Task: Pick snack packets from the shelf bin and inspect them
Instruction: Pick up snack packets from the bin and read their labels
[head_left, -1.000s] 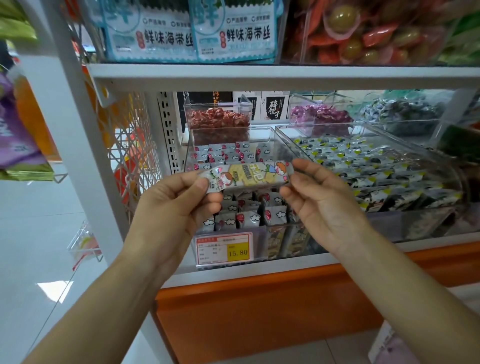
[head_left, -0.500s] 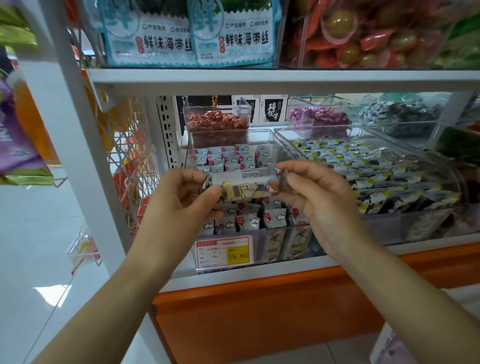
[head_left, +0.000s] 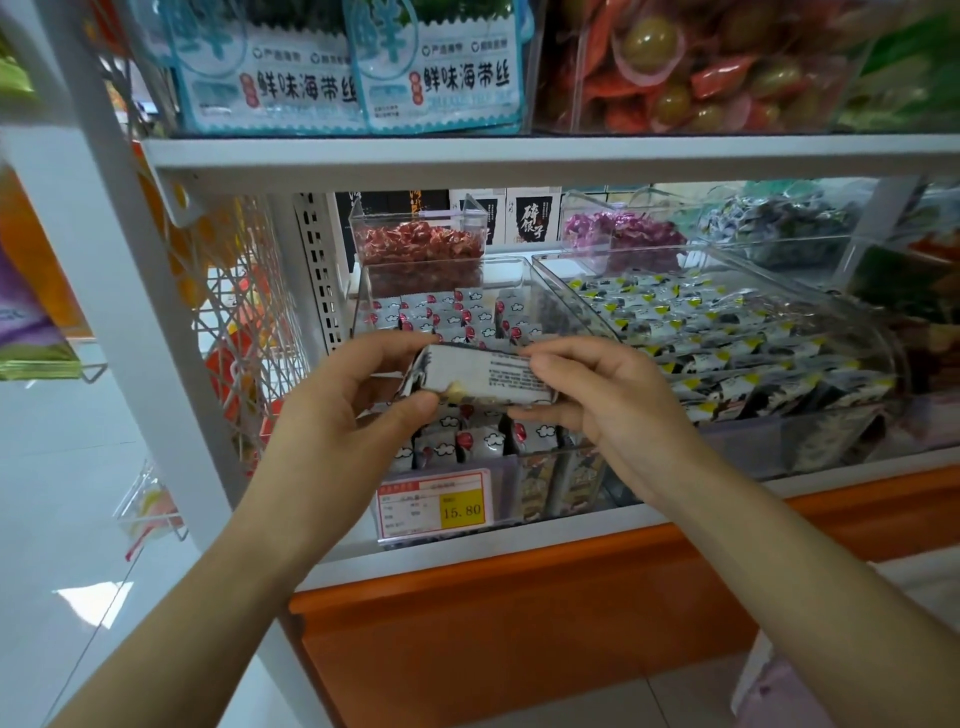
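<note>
1. A clear plastic bin (head_left: 511, 261) on the shelf (head_left: 519, 551) holds rows of small silvery packets (head_left: 483, 441) printed with white clouds and red dots, standing on edge. A red-and-yellow price tag (head_left: 434, 506) sits on its front wall.
2. The snack packet (head_left: 483, 376) is out of the bin, held in the air just above its front rows. The left hand (head_left: 353, 410) pinches its left end between thumb and fingers, and the right hand (head_left: 613, 410) pinches its right end.
3. The packet is a flat oblong of glossy film, its white side with fine black print facing up (too small to read).
4. Just beside, on the right, a larger clear bin (head_left: 753, 447) with a curved wall holds black, white and yellow packets.
5. Behind, a small clear box (head_left: 415, 218) holds crinkly red-wrapped sweets.
</note>
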